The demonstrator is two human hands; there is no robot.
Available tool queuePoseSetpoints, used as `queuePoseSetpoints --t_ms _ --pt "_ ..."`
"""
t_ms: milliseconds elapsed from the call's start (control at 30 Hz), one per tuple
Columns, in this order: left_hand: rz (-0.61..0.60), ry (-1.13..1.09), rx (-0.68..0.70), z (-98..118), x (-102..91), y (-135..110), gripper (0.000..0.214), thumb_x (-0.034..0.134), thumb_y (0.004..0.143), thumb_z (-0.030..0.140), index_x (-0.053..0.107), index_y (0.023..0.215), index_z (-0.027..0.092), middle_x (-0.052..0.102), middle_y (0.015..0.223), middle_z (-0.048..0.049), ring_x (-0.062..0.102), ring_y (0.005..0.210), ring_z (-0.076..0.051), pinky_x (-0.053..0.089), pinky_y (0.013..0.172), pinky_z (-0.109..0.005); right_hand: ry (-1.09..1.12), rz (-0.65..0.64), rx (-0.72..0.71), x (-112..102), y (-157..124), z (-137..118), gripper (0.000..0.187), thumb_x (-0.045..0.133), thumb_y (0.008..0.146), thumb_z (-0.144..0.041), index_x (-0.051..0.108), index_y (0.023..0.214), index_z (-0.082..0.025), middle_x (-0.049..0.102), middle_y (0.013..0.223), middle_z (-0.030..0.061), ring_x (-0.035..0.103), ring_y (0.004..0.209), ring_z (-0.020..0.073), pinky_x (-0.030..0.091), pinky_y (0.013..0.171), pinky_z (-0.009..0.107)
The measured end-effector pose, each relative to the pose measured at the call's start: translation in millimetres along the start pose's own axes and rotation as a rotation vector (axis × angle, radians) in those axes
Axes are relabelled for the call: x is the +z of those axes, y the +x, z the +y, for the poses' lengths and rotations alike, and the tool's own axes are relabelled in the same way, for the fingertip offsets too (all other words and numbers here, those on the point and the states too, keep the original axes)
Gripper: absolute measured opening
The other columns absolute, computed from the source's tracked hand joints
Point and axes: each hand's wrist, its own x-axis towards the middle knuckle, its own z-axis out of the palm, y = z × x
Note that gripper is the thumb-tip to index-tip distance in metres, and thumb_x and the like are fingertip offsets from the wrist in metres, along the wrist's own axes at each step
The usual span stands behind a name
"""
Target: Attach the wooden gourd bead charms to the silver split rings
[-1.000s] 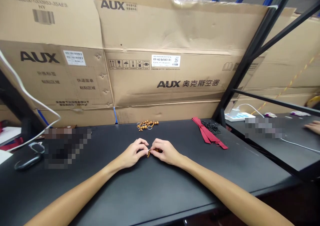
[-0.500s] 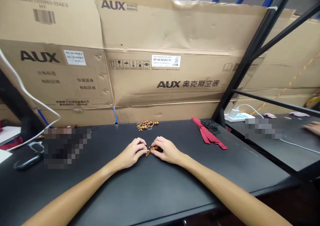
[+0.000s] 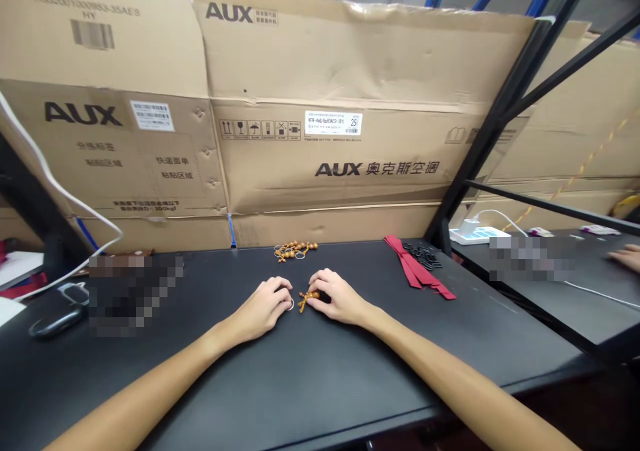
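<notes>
Ring [image 3: 293,304] is being pinched at the fingertips of the left hand [image 3: 263,310]; exact contact is being partly hidden by the fingers. Beads [image 3: 314,295] are being gripped between thumb and fingers of the right hand [image 3: 340,298], cord ends [image 3: 301,306] being pointed out past the fingertips. Ring and beads are being held apart, small gap between, in front of the wearer; whether the table [image 3: 300,384] is being touched can't be told.

Handling, my judgement: ring is best being held by its rim, opening unblocked. Beads are best being gripped lightly, since round ones will likely be rolling if squeezed. Cord ends should be being spread, none trapped under the thumb. Yanking on the knot is best being avoided.

Further out: back of table is being taken up by a second bead bunch [image 3: 295,250], right rear by red strips [image 3: 419,269] and black coils [image 3: 424,256], well clear of both hands.
</notes>
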Motion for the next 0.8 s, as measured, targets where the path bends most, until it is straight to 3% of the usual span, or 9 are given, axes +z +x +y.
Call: queuePoseSetpoints --t_ms 167,433,633,800 --pt "0.004 0.046 0.015 1.7 -1.4 -1.0 0.014 0.049 0.093 0.026 0.059 0.086 0.019 0.054 0.115 -0.0077 0.053 0.106 -0.022 0.044 0.094 -0.038 0.015 -0.011 -0.023 1.4 0.8 -1.8 0.009 0.062 0.086 -0.028 0.06 0.089 -0.019 0.061 0.096 0.0061 0.055 0.088 0.0189 0.046 0.082 0.034" --pt "-0.066 0.471 0.198 -4.4 2.7 4.1 0.014 0.045 0.087 0.005 0.056 0.085 0.013 0.052 0.118 -0.0171 0.046 0.116 -0.03 0.042 0.091 -0.044 0.02 -0.01 -0.046 3.1 4.4 -7.7 0.008 0.061 0.087 -0.027 0.06 0.087 -0.019 0.062 0.094 0.0062 0.054 0.085 0.0185 0.045 0.08 0.034" --pt "-0.011 0.374 0.186 -2.5 1.1 3.5 0.018 0.038 0.092 0.009 0.053 0.085 0.015 0.052 0.112 -0.0149 0.047 0.111 -0.028 0.042 0.092 -0.044 -0.012 -0.013 -0.043 7.0 4.0 -7.6 0.008 0.059 0.088 -0.026 0.06 0.09 -0.019 0.062 0.089 0.0052 0.054 0.081 0.0176 0.044 0.077 0.032" --pt "0.023 0.167 0.051 -0.6 2.1 1.5 0.022 0.032 0.097 0.017 0.049 0.083 0.017 0.049 0.114 -0.0128 0.049 0.104 -0.024 0.044 0.089 -0.043 -0.003 0.009 -0.054 9.6 3.5 -8.6 0.007 0.056 0.088 -0.022 0.062 0.093 -0.019 0.061 0.086 0.0043 0.055 0.079 0.0169 0.043 0.076 0.031"
